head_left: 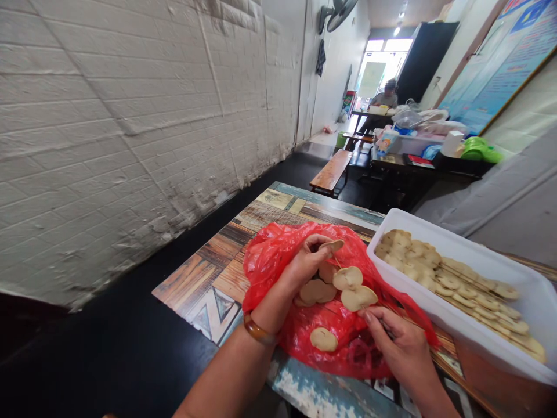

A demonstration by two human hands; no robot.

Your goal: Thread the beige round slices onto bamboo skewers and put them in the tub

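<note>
My left hand (308,262) pinches a thin beige slice (334,245) between thumb and fingers, above a red plastic bag (267,255). Lower right, my right hand (398,335) is closed on the lower end of a thin skewer (337,263). Two rounded beige slices (358,298) are threaded on it, one overlapping the other. The skewer's upper end lies close to the slice in my left hand; whether it pierces that slice I cannot tell. Loose slices (317,292) lie on the bag beneath my hands, and a single slice (324,339) lies nearer to me.
A white plastic tub (461,342) holds rows of skewered beige slices at my right. The wood-patterned table (209,261) bears bag and tub. Beyond are a wooden bench (331,171), a cluttered table (394,159) and a seated person (387,96). A white wall (152,116) runs along the left.
</note>
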